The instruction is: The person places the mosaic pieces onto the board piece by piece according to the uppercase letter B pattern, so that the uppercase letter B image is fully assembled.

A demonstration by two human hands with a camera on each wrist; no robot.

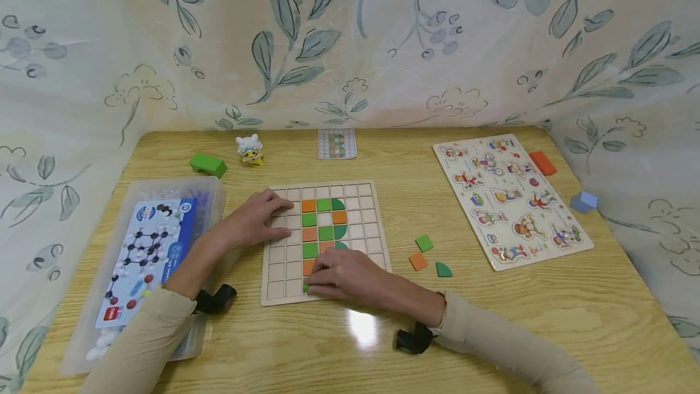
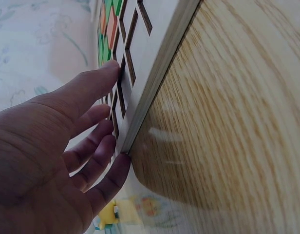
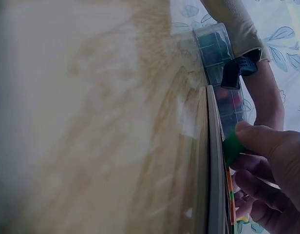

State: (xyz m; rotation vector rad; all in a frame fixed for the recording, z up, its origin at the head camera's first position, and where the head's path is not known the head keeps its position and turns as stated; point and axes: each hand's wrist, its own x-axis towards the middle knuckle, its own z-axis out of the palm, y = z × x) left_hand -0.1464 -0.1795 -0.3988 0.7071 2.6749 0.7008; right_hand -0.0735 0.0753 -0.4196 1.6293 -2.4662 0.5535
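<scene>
A wooden grid board (image 1: 369,216) lies in the middle of the table, with orange, green and dark green tiles set in its central columns. My left hand (image 1: 253,219) rests on the board's left side; in the left wrist view its fingertips (image 2: 110,73) touch the grid and edge, and nothing is held. Over the board's lower part, my right hand (image 1: 350,273) pinches a green tile (image 3: 231,147) between thumb and fingers at the bottom row. This hand covers some of the lower cells. Loose to its right are a green square (image 1: 424,243), an orange square (image 1: 418,261) and a dark green quarter-round tile (image 1: 443,270).
A small pattern card (image 1: 336,144) lies behind the board. At left stand a clear plastic box (image 1: 210,242), a green block (image 1: 208,165) and a toy figure (image 1: 250,149). A picture puzzle (image 1: 511,199), a red block (image 1: 543,163) and a blue block (image 1: 584,201) are at right.
</scene>
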